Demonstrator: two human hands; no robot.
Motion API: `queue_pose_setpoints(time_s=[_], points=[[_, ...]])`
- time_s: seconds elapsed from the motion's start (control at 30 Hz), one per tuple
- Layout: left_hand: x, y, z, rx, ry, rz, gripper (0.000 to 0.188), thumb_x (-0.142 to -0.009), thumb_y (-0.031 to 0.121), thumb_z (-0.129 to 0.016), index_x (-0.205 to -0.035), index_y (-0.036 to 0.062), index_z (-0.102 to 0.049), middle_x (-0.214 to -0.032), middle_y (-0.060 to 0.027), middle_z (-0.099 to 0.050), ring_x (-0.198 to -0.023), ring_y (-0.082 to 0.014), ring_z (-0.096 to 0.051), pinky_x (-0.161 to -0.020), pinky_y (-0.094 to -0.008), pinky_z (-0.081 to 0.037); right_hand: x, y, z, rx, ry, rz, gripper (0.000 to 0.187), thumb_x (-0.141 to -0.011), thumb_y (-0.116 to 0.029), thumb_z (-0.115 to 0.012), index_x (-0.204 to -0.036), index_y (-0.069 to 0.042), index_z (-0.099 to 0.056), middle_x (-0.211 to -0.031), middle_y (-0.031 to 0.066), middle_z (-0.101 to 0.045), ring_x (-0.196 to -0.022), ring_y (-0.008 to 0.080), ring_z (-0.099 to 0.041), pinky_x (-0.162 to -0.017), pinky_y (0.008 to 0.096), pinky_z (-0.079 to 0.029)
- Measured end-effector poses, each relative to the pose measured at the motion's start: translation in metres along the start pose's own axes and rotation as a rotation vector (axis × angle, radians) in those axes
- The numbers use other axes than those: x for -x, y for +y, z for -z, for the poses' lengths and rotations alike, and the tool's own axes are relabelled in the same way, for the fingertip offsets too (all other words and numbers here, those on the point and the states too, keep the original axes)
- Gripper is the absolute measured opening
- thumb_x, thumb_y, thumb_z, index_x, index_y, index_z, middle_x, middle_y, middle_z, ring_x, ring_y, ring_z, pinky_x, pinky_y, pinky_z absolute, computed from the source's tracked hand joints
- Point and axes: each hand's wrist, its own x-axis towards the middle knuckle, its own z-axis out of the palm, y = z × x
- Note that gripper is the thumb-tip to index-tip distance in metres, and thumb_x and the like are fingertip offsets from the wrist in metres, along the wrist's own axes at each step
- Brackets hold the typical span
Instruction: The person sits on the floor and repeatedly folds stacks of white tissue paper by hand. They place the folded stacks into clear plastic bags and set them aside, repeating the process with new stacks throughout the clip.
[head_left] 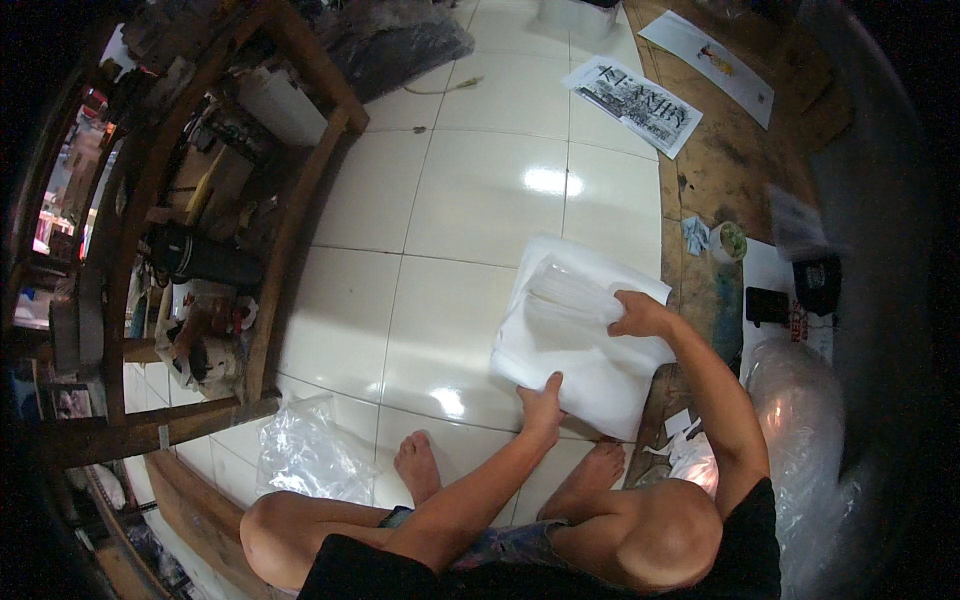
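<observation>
In front of me, just above my feet, is a soft white folded bundle (600, 375), perhaps fabric or foam sheet; its exact kind I cannot make out. A strip of clear, wrinkled plastic (568, 288) lies across its upper part. My left hand (541, 408) grips the near left edge of the bundle, thumb on top and the other fingers hidden beneath. On the right side, my right hand (640, 314) has its fingers closed at the end of the wrinkled plastic, against the bundle's upper face.
Crumpled clear plastic (310, 450) lies on the tiles by my left knee. A wooden shelf frame (300, 240) full of items stands at left. Along the right runs brown board (700, 190) with printed sheets (635, 105), a small cup (728, 242) and a black wallet-like item (767, 306).
</observation>
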Motion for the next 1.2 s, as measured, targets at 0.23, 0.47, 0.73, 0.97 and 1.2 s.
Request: queue_pose_setpoints(time_s=[0.23,0.47,0.73,0.97,1.2], points=[[-0.01,-0.006,0.008,-0.023,-0.022,-0.013,0.064,-0.081,0.019,-0.061,-0.127,0.0077,-0.018,-0.122,-0.0144,-0.039,-0.109,-0.0283,-0.044,-0.078,-0.0464,-0.045,0.022,-0.016,0.003,0.065,0.119,0.033,0.051,-0.068,-0.016,-0.071,-0.11,0.0,-0.048,-0.097,0.0226,-0.06,-0.096,0.0362,-0.057,-0.08,0.0418,-0.046],[0.005,0.005,0.009,-0.049,0.01,0.01,0.063,-0.08,0.022,-0.063,-0.125,0.0063,-0.023,-0.12,-0.0159,-0.04,-0.107,-0.0291,-0.045,-0.077,-0.0451,-0.045,0.072,-0.031,0.004,-0.038,0.312,0.118,0.046,-0.064,-0.006,-0.07,-0.104,-0.004,-0.046,-0.089,0.0208,-0.062,-0.089,0.0389,-0.059,-0.075,0.0427,-0.046],[0.021,0.008,0.019,-0.02,0.002,-0.204,0.058,-0.08,0.022,-0.063,-0.121,0.0039,-0.026,-0.111,-0.0123,-0.045,-0.098,-0.0224,-0.047,-0.074,-0.0358,-0.045,0.112,-0.035,0.0,-0.203,0.323,0.207,0.047,-0.06,-0.004,-0.073,-0.1,-0.003,-0.048,-0.092,0.0206,-0.062,-0.092,0.0361,-0.06,-0.074,0.0395,-0.047],[-0.031,0.016,0.042,-0.545,-0.153,-0.822,0.05,-0.088,0.023,-0.051,-0.128,-0.0021,-0.034,-0.122,-0.0142,-0.046,-0.111,-0.0241,-0.043,-0.088,-0.0353,-0.04,0.172,-0.067,0.041,-0.248,0.474,0.373,0.056,-0.067,-0.013,-0.071,-0.117,-0.002,-0.05,-0.102,0.0167,-0.061,-0.096,0.0263,-0.06,-0.085,0.0362,-0.045],[-0.099,0.03,0.048,0.129,-0.69,-0.422,0.056,-0.092,0.043,-0.036,-0.132,0.0035,-0.036,-0.13,-0.0074,-0.044,-0.116,-0.0208,-0.042,-0.1,-0.0376,-0.033,0.164,-0.074,0.05,-1.026,0.442,0.322,0.052,-0.07,-0.005,-0.065,-0.118,0.0,-0.047,-0.103,0.0188,-0.057,-0.092,0.0291,-0.059,-0.082,0.0387,-0.049]])
